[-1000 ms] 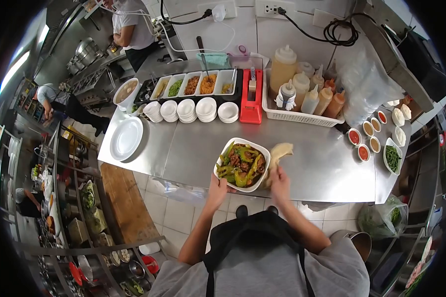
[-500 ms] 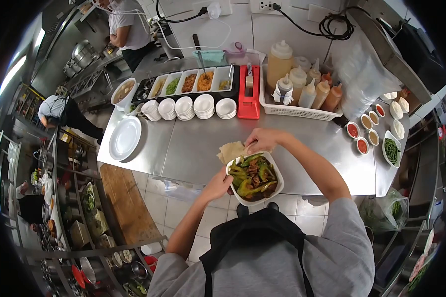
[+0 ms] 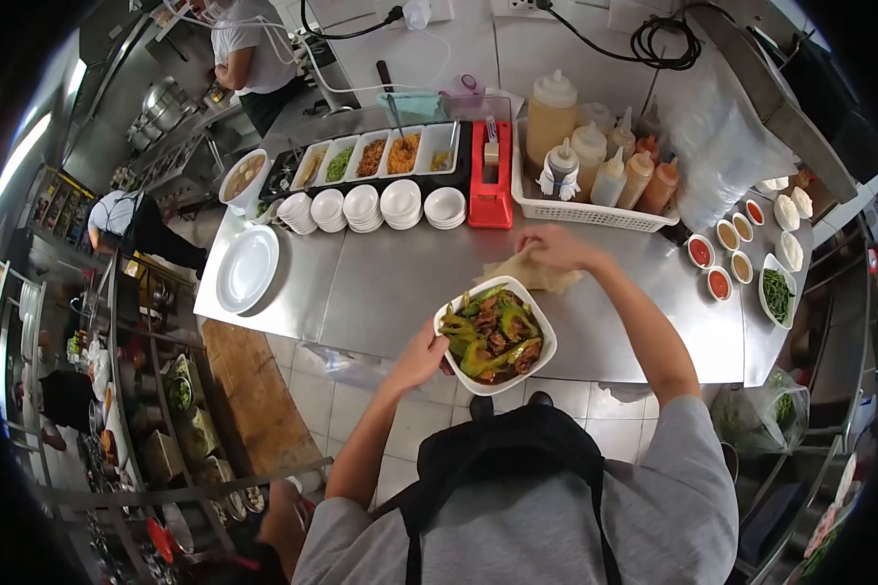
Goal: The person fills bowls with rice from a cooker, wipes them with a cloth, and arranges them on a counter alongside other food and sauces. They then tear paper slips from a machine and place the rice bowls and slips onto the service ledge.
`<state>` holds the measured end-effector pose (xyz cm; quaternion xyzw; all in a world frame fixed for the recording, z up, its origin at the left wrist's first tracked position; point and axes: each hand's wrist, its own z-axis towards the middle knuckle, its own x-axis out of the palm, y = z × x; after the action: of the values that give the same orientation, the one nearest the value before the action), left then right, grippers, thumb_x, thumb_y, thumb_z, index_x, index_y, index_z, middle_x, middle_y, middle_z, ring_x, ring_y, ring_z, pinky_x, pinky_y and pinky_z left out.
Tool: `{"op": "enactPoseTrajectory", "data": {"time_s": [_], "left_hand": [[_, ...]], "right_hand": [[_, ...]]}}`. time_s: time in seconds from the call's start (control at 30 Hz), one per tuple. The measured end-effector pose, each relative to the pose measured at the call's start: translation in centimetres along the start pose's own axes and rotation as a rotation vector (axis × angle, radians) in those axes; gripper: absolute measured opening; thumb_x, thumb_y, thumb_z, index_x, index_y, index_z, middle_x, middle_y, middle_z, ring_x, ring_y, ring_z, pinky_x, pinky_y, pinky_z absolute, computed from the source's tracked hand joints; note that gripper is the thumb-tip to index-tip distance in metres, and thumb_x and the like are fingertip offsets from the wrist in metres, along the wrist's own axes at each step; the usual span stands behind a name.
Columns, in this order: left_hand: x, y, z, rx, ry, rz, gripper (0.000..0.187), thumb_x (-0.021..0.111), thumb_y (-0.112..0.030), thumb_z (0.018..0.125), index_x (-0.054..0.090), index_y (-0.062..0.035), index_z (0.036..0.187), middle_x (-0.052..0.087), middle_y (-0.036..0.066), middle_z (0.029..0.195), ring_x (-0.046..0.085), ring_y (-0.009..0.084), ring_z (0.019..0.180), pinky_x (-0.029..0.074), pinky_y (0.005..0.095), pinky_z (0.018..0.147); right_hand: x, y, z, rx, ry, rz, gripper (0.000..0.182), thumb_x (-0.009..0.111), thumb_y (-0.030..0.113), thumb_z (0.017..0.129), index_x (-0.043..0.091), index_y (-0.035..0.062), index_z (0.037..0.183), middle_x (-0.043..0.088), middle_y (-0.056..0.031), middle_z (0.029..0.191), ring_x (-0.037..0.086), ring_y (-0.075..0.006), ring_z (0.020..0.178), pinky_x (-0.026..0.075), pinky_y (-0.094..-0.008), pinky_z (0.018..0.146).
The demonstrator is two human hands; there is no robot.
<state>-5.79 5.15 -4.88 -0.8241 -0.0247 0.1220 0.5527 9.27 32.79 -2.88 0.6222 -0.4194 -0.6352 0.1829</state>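
Note:
My left hand [image 3: 421, 357] grips the left side of a square white bowl [image 3: 550, 343], its fingers partly hidden beneath. Green vegetable pieces and browned meat [image 3: 493, 333] fill the bowl, which is held over the front edge of the steel counter [image 3: 380, 292]. Just beyond the bowl, my right hand [image 3: 558, 248] is closed on a thin beige cloth [image 3: 552, 280] that hangs over the counter. Part of the cloth lies behind the bowl's far rim.
Along the back stand stacked small white dishes [image 3: 361, 207], topping trays [image 3: 369, 161], a red dispenser [image 3: 491, 200] and a basket [image 3: 595, 216] of squeeze bottles. A white oval plate [image 3: 247, 270] lies left; sauce cups [image 3: 700, 252] sit right. Two people [image 3: 254, 54] stand in the left background.
My right hand has moved right and away from me, drawing the cloth off from the bowl's far left corner. The bowl has shifted slightly left. An arm now shows at lower left.

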Motion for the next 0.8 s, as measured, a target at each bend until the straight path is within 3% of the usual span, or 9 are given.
{"op": "enactPoseTrajectory", "data": {"time_s": [0.03, 0.1, 0.27, 0.4, 0.53, 0.57, 0.67, 0.73, 0.8], "left_hand": [[-0.3, -0.1, -0.4, 0.018, -0.02, 0.013, 0.039, 0.032, -0.012, 0.085, 0.035, -0.0007, 0.122, 0.057, 0.011, 0.085, 0.059, 0.0169, 0.059, 0.05, 0.0284, 0.054], [-0.7, 0.1, -0.7, 0.023, -0.068, 0.003, 0.037, 0.032, -0.011, 0.086, 0.036, -0.0007, 0.121, 0.056, 0.01, 0.084, 0.058, 0.0165, 0.06, 0.05, 0.0275, 0.054], [-1.2, -0.5, 0.0, 0.033, -0.042, -0.063, 0.037, 0.032, -0.01, 0.086, 0.036, 0.0001, 0.121, 0.056, 0.01, 0.085, 0.058, 0.0163, 0.06, 0.05, 0.0271, 0.053], [0.4, -1.8, 1.5, 0.066, 0.0, -0.111, 0.037, 0.032, -0.008, 0.085, 0.037, 0.0009, 0.12, 0.056, 0.011, 0.086, 0.059, 0.0168, 0.061, 0.05, 0.0273, 0.054], [2.4, -3.0, 2.6, 0.124, -0.071, -0.295, 0.035, 0.033, -0.007, 0.085, 0.037, 0.0009, 0.119, 0.054, 0.012, 0.092, 0.059, 0.018, 0.069, 0.051, 0.0299, 0.054], [2.5, -2.9, 3.0, 0.125, -0.051, -0.288, 0.035, 0.033, -0.007, 0.085, 0.037, 0.0009, 0.119, 0.054, 0.012, 0.092, 0.059, 0.018, 0.069, 0.051, 0.0299, 0.054], [2.9, -2.4, 4.0, 0.217, -0.124, -0.054, 0.032, 0.031, -0.003, 0.086, 0.032, 0.0016, 0.118, 0.053, 0.014, 0.093, 0.059, 0.0189, 0.064, 0.05, 0.0277, 0.053], [3.5, -2.1, 4.4, 0.261, -0.151, -0.08, 0.03, 0.03, -0.002, 0.087, 0.03, 0.001, 0.117, 0.053, 0.015, 0.093, 0.059, 0.0186, 0.064, 0.05, 0.0277, 0.052], [4.0, -1.6, 5.6, 0.274, -0.079, -0.095, 0.031, 0.029, -0.002, 0.087, 0.03, 0.0013, 0.117, 0.053, 0.015, 0.094, 0.059, 0.0183, 0.064, 0.05, 0.0279, 0.052]], "right_hand": [[0.7, -1.0, -0.5, 0.003, 0.009, 0.006, 0.031, 0.06, 0.021, 0.069, 0.061, 0.011, 0.099, 0.061, -0.0079, 0.097, 0.055, -0.0244, 0.095, 0.044, -0.035, 0.078], [3.1, -2.5, -1.9, -0.291, -0.409, -0.655, 0.028, 0.057, 0.012, 0.071, 0.061, 0.0147, 0.1, 0.058, -0.0047, 0.104, 0.049, -0.0243, 0.104, 0.041, -0.0397, 0.081], [6.8, -3.9, -2.0, -0.177, -0.443, -0.34, 0.029, 0.054, 0.009, 0.079, 0.056, 0.011, 0.108, 0.056, -0.0018, 0.109, 0.047, -0.0216, 0.108, 0.041, -0.0399, 0.086], [9.4, -0.3, -0.8, 0.01, -0.008, 1.88, 0.029, 0.044, 0.017, 0.09, 0.051, 0.0094, 0.117, 0.057, -0.0093, 0.109, 0.057, -0.0218, 0.097, 0.047, -0.034, 0.086], [13.8, 2.7, -3.7, -0.431, 0.204, 2.255, 0.046, 0.036, 0.031, 0.091, 0.037, 0.0054, 0.129, 0.043, -0.0153, 0.128, 0.047, -0.0303, 0.113, 0.041, -0.0429, 0.095], [16.2, 1.9, -4.1, -0.117, -0.139, 2.319, 0.046, 0.037, 0.03, 0.091, 0.036, 0.0028, 0.129, 0.042, -0.0177, 0.128, 0.047, -0.0317, 0.112, 0.042, -0.0441, 0.094], [16.5, 0.7, -7.4, 0.017, -0.175, 2.352, 0.043, 0.039, 0.022, 0.091, 0.035, -0.0026, 0.127, 0.044, -0.0212, 0.125, 0.049, -0.0308, 0.11, 0.043, -0.0438, 0.092], [15.5, -0.2, -11.0, 0.374, -0.35, 2.444, 0.036, 0.037, 0.015, 0.09, 0.039, -0.0021, 0.122, 0.048, -0.019, 0.119, 0.052, -0.0294, 0.105, 0.045, -0.0412, 0.091], [11.7, 2.0, -15.1, 0.237, -0.635, 2.226, 0.033, 0.036, 0.011, 0.089, 0.04, -0.0025, 0.12, 0.051, -0.0177, 0.113, 0.054, -0.0292, 0.101, 0.046, -0.0391, 0.089]]}}
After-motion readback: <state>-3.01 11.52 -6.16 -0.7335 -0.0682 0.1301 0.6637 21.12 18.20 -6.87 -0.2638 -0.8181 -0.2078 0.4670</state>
